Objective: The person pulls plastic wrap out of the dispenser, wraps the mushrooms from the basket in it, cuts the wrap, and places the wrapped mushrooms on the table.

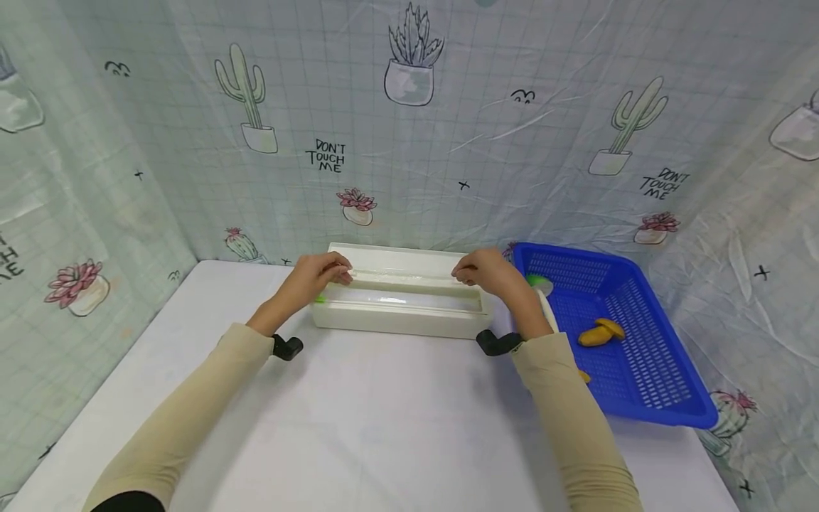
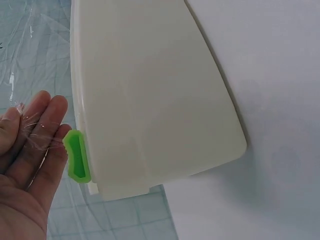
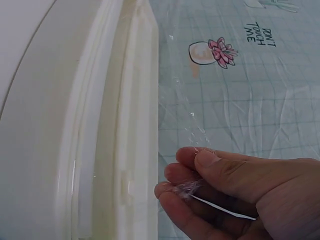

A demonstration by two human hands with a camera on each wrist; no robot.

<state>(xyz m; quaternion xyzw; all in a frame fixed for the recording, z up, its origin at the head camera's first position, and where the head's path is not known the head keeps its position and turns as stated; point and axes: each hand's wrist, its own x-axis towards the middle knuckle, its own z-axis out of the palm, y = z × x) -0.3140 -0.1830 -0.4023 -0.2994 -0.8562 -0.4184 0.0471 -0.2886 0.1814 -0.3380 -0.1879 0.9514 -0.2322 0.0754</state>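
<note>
A white cling film dispenser (image 1: 403, 324) lies lengthwise on the table with its lid raised at the back. Clear cling film (image 1: 403, 274) stretches along its open top between both hands. My left hand (image 1: 318, 276) pinches one corner of the film between thumb and fingers at the dispenser's left end. In the left wrist view a green slider (image 2: 76, 157) sits beside those fingertips. At the other end my right hand (image 1: 489, 274) pinches the opposite corner. The right wrist view shows the bunched film (image 3: 187, 188) at the fingertips. Inside the dispenser, the roll is hard to make out.
On the right stands a blue perforated basket (image 1: 668, 395) holding yellow objects (image 1: 596, 336). A green and white item (image 1: 539, 283) at its left side is partly hidden by my right arm. Patterned cloth (image 1: 448, 156) hangs behind the white table (image 1: 384, 427).
</note>
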